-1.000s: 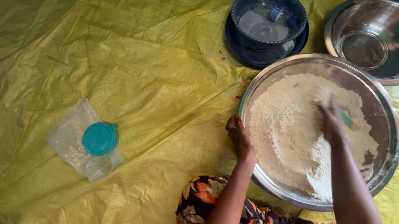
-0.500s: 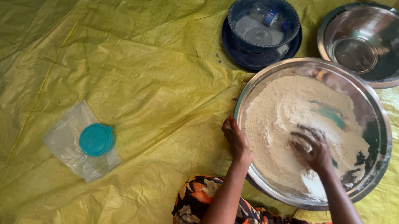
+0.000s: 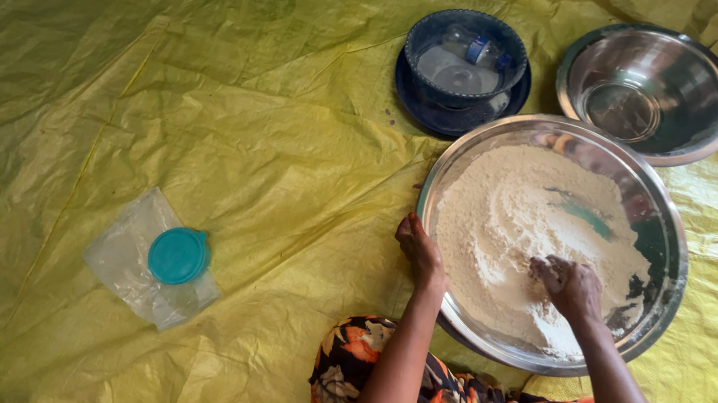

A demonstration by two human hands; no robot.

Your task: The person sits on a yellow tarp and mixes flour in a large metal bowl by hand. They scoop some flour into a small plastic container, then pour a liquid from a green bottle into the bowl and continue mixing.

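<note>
Yellow sheet (image 3: 164, 65): it covers the floor and carries all things; it is crumpled.
Steel basin (image 3: 475, 166): large, in front of the person's lap, filled with pale flour (image 3: 505, 212). Judgement: it is good to hold the rim firm so the basin does not slide while mixing.
Right hand (image 3: 568, 286): fingers curled loosely in the flour at the near side, grip closed on nothing solid. Half a second ago it was higher, nearer the middle.
Left hand (image 3: 420, 248): rests against the basin's near-left rim, fingers curled on it; it stayed there.
Small things: empty steel bowl (image 3: 651, 92), blue bowl (image 3: 464, 58), teal lid (image 3: 177, 255) on a clear bag, unchanged.
</note>
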